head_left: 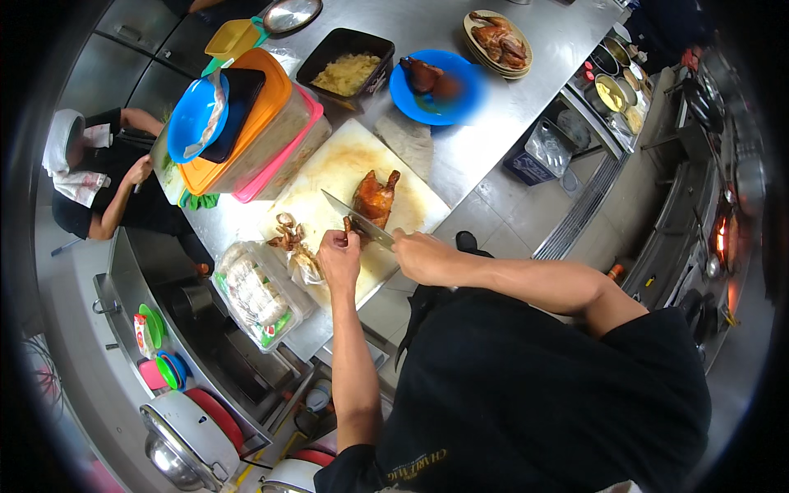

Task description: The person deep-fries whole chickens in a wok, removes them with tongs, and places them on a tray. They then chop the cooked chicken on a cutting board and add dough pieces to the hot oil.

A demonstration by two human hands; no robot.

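A browned roast chicken [374,198] lies on a stained white cutting board [320,179]. My right hand [422,256] grips a broad-bladed knife [354,214], whose blade crosses the near end of the bird. Pinched in my left hand [340,252] is a thin browned piece of the chicken [347,225], close beside the blade; whether it is still joined to the bird is hard to tell. Several small cut chicken pieces [286,233] are heaped at the board's left edge, next to a crumpled clear plastic bag [304,265].
Stacked tubs with an orange lid [259,80] stand left of the board. Beyond it are a black bin of pale chopped food [345,68], a blue bowl [419,111] holding chicken, and plates bearing another chicken [498,43]. A clear plastic box [259,296] sits nearby. A co-worker [105,166] works across. Flames [721,234] burn at right.
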